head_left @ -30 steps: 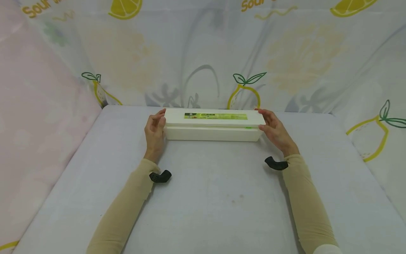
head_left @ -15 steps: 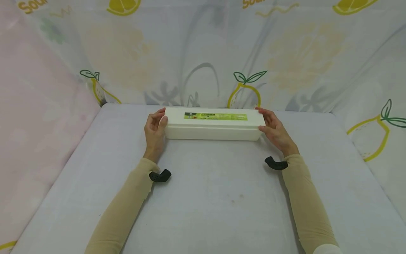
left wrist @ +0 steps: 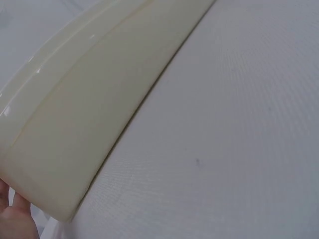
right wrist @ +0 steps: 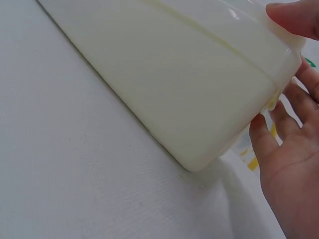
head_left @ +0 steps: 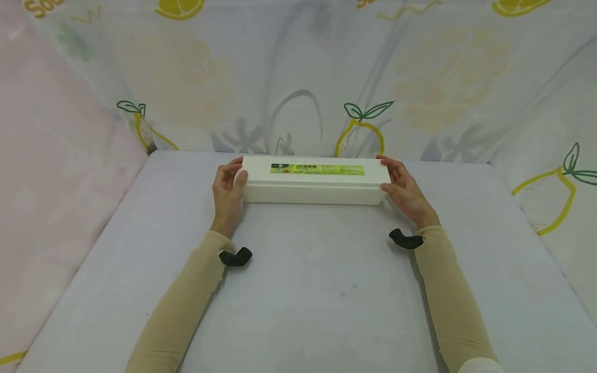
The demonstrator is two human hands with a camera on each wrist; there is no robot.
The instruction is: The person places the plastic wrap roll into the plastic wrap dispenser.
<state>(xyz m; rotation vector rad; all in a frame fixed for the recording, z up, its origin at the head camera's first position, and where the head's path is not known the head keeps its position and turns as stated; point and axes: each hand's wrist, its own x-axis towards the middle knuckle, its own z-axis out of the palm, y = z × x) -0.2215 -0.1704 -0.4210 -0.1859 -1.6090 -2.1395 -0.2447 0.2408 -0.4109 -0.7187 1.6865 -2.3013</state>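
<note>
A long white plastic cling film box [head_left: 313, 195] lies crosswise near the back of the table, its lid [head_left: 257, 175] down. Along the lid's top runs a green and yellow label [head_left: 326, 170]. My left hand [head_left: 227, 199] grips the box's left end, thumb at the front corner of the lid and fingers round the side. At the opposite end my right hand [head_left: 407, 197] holds the box the same way; in the right wrist view its thumb [right wrist: 294, 17] lies over the lid's edge. The left wrist view shows the front wall of the box [left wrist: 89, 104] and only part of the left hand [left wrist: 19, 219].
A white cloth [head_left: 303, 300] covers the table. Behind it hangs a curtain [head_left: 298, 62] printed with lemons, right at the table's back edge. Each sleeve carries a black curved piece near the wrist, the left one [head_left: 235, 257] and the right one [head_left: 406, 240].
One second ago a gap with a green bit showed under the lid's front edge; the lid has since moved down and the gap has gone. Both hands stay at the box's ends.
</note>
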